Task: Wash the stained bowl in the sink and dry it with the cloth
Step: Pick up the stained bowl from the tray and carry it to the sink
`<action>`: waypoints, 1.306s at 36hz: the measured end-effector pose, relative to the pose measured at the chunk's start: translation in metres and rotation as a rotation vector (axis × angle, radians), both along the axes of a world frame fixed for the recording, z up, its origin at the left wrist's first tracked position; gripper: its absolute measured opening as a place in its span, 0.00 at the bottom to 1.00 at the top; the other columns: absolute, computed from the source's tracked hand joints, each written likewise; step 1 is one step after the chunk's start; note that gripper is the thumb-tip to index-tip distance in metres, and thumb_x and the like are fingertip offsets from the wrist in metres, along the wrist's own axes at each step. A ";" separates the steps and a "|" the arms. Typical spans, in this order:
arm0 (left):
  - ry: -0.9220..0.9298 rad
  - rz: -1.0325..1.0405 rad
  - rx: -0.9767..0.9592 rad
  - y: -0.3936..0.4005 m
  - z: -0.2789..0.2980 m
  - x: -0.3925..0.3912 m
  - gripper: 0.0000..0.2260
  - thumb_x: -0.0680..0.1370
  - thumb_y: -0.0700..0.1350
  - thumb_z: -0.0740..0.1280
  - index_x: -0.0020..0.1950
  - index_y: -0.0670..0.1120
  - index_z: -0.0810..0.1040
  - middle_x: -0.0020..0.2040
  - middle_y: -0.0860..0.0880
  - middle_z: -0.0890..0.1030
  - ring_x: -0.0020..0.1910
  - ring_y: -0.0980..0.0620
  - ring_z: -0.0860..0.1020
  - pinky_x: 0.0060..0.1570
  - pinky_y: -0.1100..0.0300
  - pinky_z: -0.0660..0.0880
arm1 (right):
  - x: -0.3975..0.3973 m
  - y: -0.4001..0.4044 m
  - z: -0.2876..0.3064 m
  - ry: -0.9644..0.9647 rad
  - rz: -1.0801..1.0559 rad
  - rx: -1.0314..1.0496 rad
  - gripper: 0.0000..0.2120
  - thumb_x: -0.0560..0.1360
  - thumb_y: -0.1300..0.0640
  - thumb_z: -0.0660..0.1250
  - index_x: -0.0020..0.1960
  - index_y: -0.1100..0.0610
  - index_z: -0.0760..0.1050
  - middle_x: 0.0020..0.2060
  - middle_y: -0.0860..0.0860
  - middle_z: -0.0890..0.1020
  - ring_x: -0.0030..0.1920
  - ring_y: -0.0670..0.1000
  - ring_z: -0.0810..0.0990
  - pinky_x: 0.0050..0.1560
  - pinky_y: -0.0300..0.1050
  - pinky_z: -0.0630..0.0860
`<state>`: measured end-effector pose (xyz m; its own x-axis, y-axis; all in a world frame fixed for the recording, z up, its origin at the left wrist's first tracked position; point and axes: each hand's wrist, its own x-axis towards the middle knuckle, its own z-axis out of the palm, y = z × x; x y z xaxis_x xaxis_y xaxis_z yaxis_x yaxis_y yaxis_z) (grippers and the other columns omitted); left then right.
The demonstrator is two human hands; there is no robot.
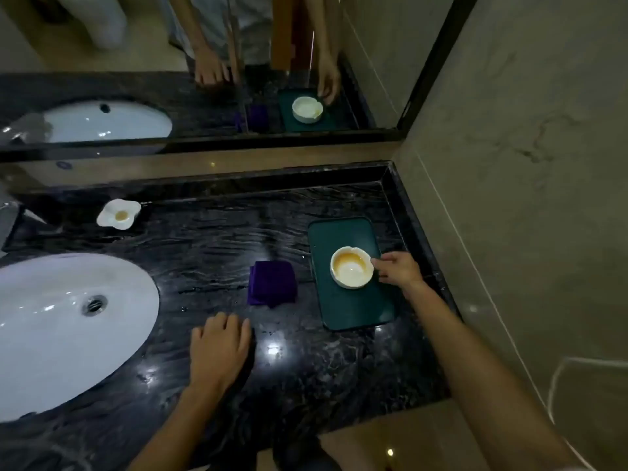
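**Right hand at the rim of the stained bowl**

Nearest, the left hand (219,348) lies flat and open on the black marble counter (326,365), holding nothing. Just beyond it sits a folded purple cloth (272,283); the white sink (64,328) is on the left. Farther right, the stained bowl (351,267) stands on a green tray (350,311), the right hand (397,270) loosely open, fingertips touching its right rim.

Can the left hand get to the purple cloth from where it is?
Probably yes. The left hand lies flat on the dark counter, just in front of the purple cloth, with only bare counter between them.
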<state>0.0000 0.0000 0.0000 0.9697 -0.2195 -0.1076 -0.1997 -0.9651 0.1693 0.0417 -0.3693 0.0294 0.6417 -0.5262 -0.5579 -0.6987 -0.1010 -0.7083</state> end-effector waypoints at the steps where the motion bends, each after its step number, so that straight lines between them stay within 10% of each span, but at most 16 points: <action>1: -0.002 -0.009 -0.028 -0.002 0.001 0.002 0.20 0.80 0.53 0.52 0.39 0.44 0.76 0.38 0.44 0.79 0.41 0.40 0.79 0.42 0.46 0.75 | 0.005 -0.001 -0.001 0.027 0.015 -0.008 0.23 0.75 0.59 0.75 0.65 0.69 0.74 0.53 0.63 0.81 0.49 0.57 0.80 0.54 0.59 0.82; 27: 0.072 0.036 -0.063 -0.033 0.013 0.034 0.20 0.81 0.53 0.53 0.41 0.43 0.78 0.40 0.43 0.80 0.42 0.39 0.78 0.43 0.46 0.75 | 0.018 -0.002 -0.024 0.078 0.073 0.073 0.20 0.77 0.71 0.67 0.69 0.66 0.74 0.62 0.68 0.78 0.54 0.63 0.80 0.55 0.60 0.81; 47: 0.403 0.191 -0.781 -0.061 0.036 0.064 0.11 0.85 0.45 0.62 0.63 0.43 0.79 0.54 0.46 0.82 0.53 0.46 0.81 0.55 0.49 0.79 | -0.005 0.024 0.022 -0.105 0.088 0.094 0.23 0.75 0.70 0.71 0.69 0.66 0.74 0.49 0.62 0.81 0.43 0.60 0.83 0.33 0.43 0.85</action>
<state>0.0644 -0.0611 0.0365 0.9179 -0.2118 -0.3355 0.1690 -0.5565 0.8135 0.0363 -0.3458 0.0512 0.7403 -0.4145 -0.5293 -0.6117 -0.0884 -0.7862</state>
